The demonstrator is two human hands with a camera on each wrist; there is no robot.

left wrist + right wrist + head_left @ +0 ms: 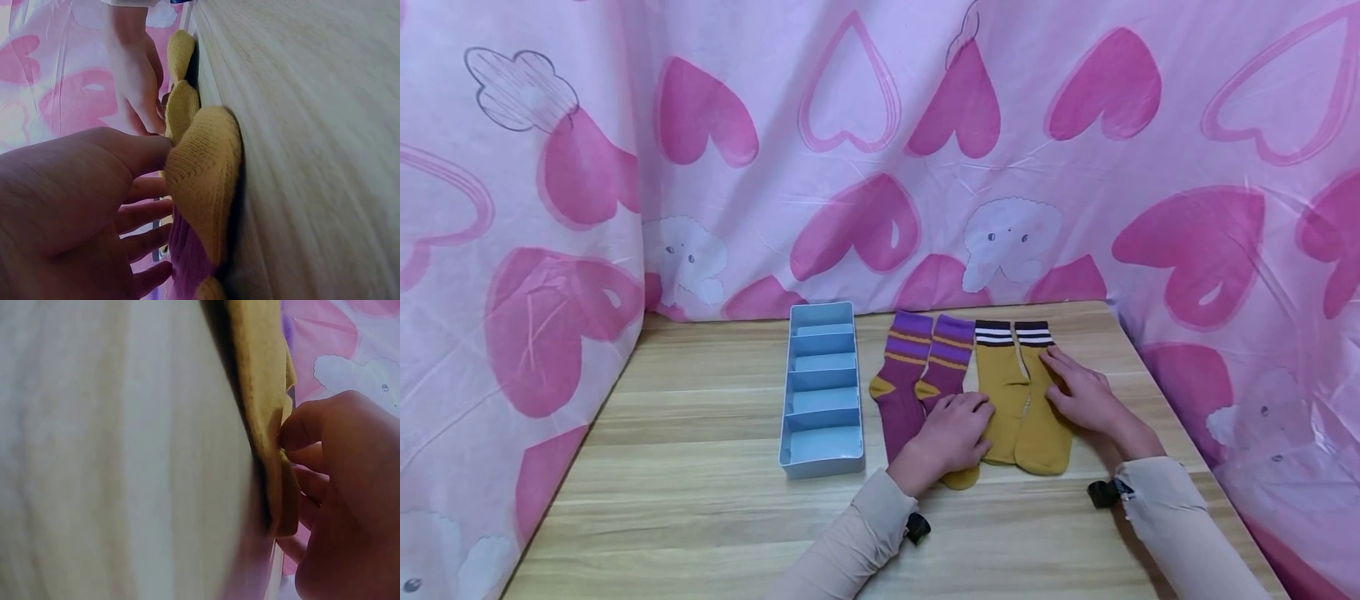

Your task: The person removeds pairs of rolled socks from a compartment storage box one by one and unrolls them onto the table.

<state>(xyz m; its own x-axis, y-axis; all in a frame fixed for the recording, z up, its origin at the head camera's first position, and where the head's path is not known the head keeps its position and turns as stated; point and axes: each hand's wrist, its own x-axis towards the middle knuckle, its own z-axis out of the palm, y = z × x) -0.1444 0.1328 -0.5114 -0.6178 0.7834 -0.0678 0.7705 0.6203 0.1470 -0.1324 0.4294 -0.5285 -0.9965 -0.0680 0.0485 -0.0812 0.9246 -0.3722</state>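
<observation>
Two pairs of socks lie flat side by side on the table. The left pair (901,417) is maroon with purple-and-orange striped cuffs and mustard heels and toes. Mustard socks (1043,425) with black-and-white striped cuffs make up the right pair. My left hand (953,429) rests over the foot of the second maroon sock, its fingertips reaching the edge of the nearer mustard sock. In the left wrist view a mustard toe (206,169) shows beside the thumb. My right hand (1086,398) touches the outer mustard sock below its cuff, fingers loosely bent in the right wrist view.
A light blue organizer box (860,425) with several compartments in a row stands left of the socks. The wooden table (700,467) ends at a pink heart-patterned curtain (760,208) behind and along both sides.
</observation>
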